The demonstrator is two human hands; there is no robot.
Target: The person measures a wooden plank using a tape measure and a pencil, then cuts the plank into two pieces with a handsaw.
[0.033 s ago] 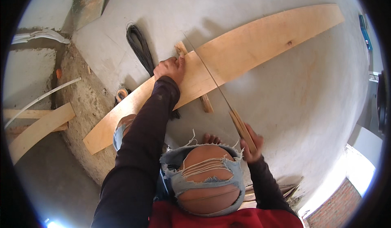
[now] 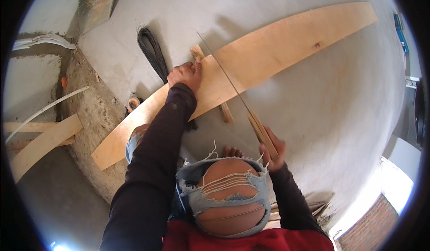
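Sawing across the plank (image 2: 277, 49) is the step in hand, I judge: my right hand (image 2: 274, 149) is closed round the saw (image 2: 242, 101) handle, blade crossing the plank on the concrete floor (image 2: 336, 116). My left hand (image 2: 184, 74) presses flat, fingers spread, pinning it. Next calls for steady strokes.

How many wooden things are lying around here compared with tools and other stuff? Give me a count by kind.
Long plywood boards: 2, one under the left hand at, one at far left
Small wood blocks under the board: 1
Hand saws: 1, held by the right hand
Black wire bundles: 1
White pipes: 1
Total: 6
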